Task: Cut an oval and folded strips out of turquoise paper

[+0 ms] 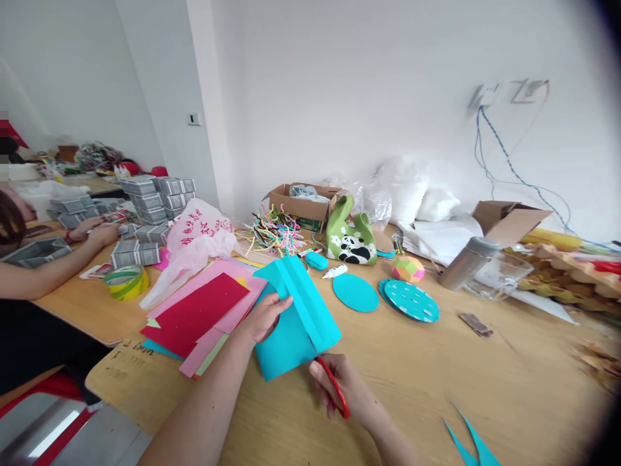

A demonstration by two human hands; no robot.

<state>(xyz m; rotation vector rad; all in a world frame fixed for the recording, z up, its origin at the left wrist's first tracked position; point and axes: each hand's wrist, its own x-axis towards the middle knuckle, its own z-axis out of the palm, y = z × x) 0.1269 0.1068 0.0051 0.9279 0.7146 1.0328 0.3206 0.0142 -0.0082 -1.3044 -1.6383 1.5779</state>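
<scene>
A sheet of bright blue paper (291, 323) is pinched in my left hand (269, 316), thumb on top and the other fingers hidden beneath. A fold or cut strip stands up along the sheet's right part. My right hand (339, 382) grips red-handled scissors (334, 387), whose blades meet the sheet's near edge by that strip. Beyond the sheet lie a plain blue paper oval (356, 292) and a stack of blue discs with pale specks (412, 301). A pointed blue paper offcut (473, 440) rests at the near right.
Left of the sheet are red paper (198, 315), pink sheets and a yellow tape roll (127, 283). A green panda bag (352, 236), cardboard box (303, 206) and pipe cleaners (276, 230) stand behind. A metal flask (468, 264) is at right. Another person's hands (97, 233) work at far left.
</scene>
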